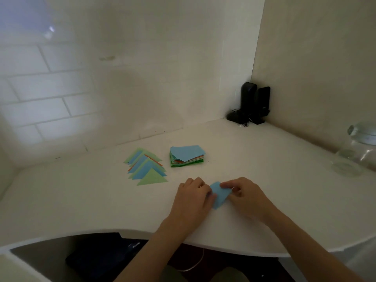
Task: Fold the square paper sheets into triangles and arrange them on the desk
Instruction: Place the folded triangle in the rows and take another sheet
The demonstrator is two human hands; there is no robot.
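White desk, both hands, left hand and right hand, apparently pinching a blue paper sheet between them.

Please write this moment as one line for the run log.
phase: folding | left hand and right hand: hold blue sheet | folded triangles: overlapping row | unfolded stack: beside row

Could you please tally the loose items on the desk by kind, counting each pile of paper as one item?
Row of folded paper triangles: 1
Stack of square paper sheets: 1
Blue sheet held by left hand and right hand: 1
Black speakers: 2
Glass jar: 1
Total: 6
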